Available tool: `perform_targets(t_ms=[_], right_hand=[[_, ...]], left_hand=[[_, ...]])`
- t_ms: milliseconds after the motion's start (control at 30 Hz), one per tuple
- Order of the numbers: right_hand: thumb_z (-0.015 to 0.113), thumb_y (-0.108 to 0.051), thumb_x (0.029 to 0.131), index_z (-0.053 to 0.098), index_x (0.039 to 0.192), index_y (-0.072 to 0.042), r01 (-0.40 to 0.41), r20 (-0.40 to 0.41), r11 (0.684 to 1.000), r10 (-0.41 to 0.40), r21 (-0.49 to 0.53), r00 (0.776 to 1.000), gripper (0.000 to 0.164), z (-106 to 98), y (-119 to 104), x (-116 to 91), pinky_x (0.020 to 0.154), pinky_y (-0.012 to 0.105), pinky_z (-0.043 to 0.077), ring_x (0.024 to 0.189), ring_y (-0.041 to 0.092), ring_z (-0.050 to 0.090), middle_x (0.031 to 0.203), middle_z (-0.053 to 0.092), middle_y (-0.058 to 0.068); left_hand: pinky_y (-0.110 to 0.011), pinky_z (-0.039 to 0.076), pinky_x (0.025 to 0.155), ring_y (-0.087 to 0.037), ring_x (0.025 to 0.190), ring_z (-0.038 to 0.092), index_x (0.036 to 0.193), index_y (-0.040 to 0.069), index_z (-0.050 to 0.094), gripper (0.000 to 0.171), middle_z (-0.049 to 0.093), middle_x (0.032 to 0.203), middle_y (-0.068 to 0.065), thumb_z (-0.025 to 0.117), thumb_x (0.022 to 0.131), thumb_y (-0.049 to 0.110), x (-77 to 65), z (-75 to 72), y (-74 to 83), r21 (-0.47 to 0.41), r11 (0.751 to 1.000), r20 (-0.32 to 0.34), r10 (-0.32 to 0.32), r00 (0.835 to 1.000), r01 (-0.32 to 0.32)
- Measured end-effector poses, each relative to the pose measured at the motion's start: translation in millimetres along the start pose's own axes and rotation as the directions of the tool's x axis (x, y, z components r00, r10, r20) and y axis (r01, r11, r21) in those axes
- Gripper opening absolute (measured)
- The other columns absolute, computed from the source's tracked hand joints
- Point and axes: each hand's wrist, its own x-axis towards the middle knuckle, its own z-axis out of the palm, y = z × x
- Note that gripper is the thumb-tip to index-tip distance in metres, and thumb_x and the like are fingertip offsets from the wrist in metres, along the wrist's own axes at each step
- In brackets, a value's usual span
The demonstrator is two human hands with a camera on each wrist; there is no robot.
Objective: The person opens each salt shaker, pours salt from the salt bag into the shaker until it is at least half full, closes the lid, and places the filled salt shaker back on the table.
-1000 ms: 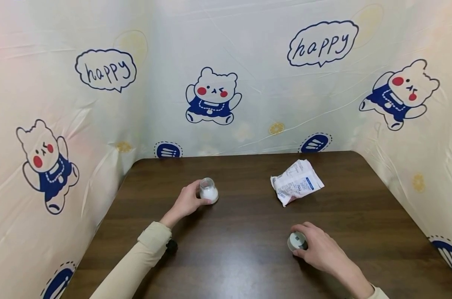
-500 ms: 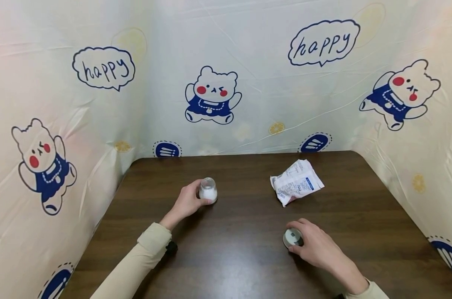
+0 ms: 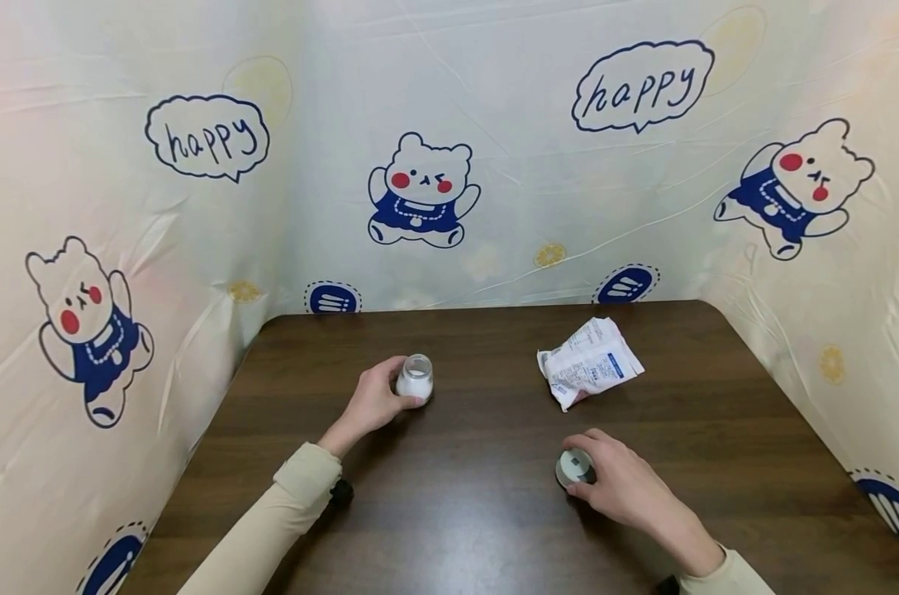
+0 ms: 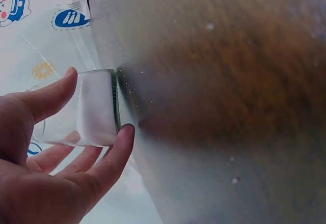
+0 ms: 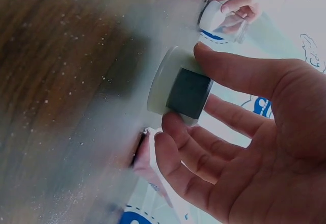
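Observation:
In the head view, my left hand (image 3: 375,398) grips a clear glass jar (image 3: 416,387) at the left of centre, thumb on the near side. Its mouth is uncovered, and white powder (image 4: 97,109) fills the lower part. In the left wrist view the jar's base is right at the tabletop. My right hand (image 3: 624,483) pinches a round, pale green lid (image 3: 573,468) between thumb and fingers, close over the table at the right. A dark square patch (image 5: 189,92) shows on the lid. The lid and jar stand well apart.
A crumpled white packet (image 3: 591,364) with blue print lies at the back right of the brown wooden table (image 3: 457,471). Tiny white grains are scattered over the tabletop in the wrist views. A printed curtain (image 3: 494,107) hangs along the back and sides.
My right hand has slid the lid a little to the left and away from me, towards the jar. The left hand stays around the jar in nearly the same place.

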Motion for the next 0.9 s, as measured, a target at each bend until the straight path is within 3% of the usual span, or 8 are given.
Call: perform_targets(t_ms=[433, 700, 900], right_hand=[[0.093, -0.013, 0.077, 0.074, 0.119, -0.011, 0.066, -0.054, 0.998, -0.067, -0.008, 0.996, 0.046, 1.5, -1.2, 8.8, 0.079, 0.042, 0.053, 0.093, 0.018, 0.064, 0.113, 0.068, 0.001], [0.093, -0.015, 0.079, 0.073, 0.12, -0.01, 0.095, -0.07, 0.995, -0.095, -0.01, 0.993, 0.046, 0.3, -1.0, 19.5, 0.08, 0.043, 0.053, 0.095, 0.02, 0.064, 0.117, 0.068, 0.004], [0.093, -0.016, 0.078, 0.073, 0.119, -0.01, 0.14, -0.101, 0.99, -0.141, -0.026, 0.985, 0.046, -0.2, -3.1, 25.4, 0.08, 0.044, 0.053, 0.099, 0.022, 0.065, 0.119, 0.068, 0.006]], left_hand=[[-0.053, 0.05, 0.103, -0.035, 0.121, 0.066, 0.141, 0.001, 0.061, 0.074, 0.068, 0.133, -0.018, 0.096, 0.078, 0.015, -0.2, -0.4, -1.8, -0.002, 0.999, 0.0, -0.04, 0.999, 0.04], [-0.052, 0.053, 0.098, -0.034, 0.116, 0.067, 0.143, -0.003, 0.061, 0.074, 0.069, 0.132, -0.018, 0.096, 0.079, 0.015, 1.6, -1.4, -0.8, 0.016, 1.0, -0.001, -0.002, 1.0, 0.002], [-0.052, 0.053, 0.098, -0.034, 0.117, 0.067, 0.143, -0.002, 0.061, 0.074, 0.069, 0.133, -0.018, 0.095, 0.079, 0.014, 0.8, -1.1, -1.2, 0.014, 1.0, 0.007, -0.015, 1.0, 0.015]])
